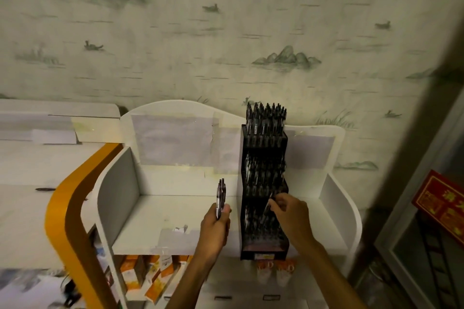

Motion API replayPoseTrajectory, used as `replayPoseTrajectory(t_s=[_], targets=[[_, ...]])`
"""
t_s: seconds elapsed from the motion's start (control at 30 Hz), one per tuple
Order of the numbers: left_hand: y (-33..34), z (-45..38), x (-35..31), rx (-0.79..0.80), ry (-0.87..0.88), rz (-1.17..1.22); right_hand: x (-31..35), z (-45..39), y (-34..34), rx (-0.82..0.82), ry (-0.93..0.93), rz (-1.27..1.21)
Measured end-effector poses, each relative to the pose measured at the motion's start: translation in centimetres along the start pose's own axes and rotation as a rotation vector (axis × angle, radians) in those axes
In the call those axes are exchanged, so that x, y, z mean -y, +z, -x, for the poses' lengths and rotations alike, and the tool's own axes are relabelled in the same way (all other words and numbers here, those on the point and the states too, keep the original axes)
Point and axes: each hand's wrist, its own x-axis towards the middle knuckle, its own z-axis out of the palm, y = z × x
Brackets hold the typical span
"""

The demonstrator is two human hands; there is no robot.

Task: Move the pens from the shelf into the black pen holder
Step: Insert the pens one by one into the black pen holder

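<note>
Both bare forearms reach forward and up from the bottom edge of the view. The left hand [217, 221] is upright, fingers and thumb curled round a small bundle of dark, slim plastic pens [221, 197] that stand up out of its grip. The right hand [291, 216], just to its right, is turned palm-down, its fingertips [272, 202] pinching a single dark pen [267, 206].
</note>
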Motion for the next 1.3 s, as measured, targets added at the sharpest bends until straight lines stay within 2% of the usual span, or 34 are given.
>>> replayPoseTrajectory(t_s=[0.33,0.5,0.63,0.87,1.07,1.3], targets=[[0.4,0.6,-0.8,0.042,0.142,-0.042,-2.0,1.0,2.3,0.135,0.03,0.107],[0.4,0.0,-0.2,0.009,0.078,0.041,-2.1,1.0,2.8,0.142,0.023,0.118],[0.3,-0.4,0.1,-0.011,0.116,0.022,-2.1,0.8,3.0,0.146,0.031,0.119],[0.2,-0.5,0.0,-0.004,0.159,-0.024,-2.7,2.4,3.8,0.265,0.09,0.174],[0.7,-1.0,0.4,0.024,0.105,0.01,-3.2,2.3,3.7,0.262,0.136,0.197],[1.5,-0.8,0.5,0.016,0.144,0.003,-2.8,1.8,2.1,0.293,0.22,0.271]])
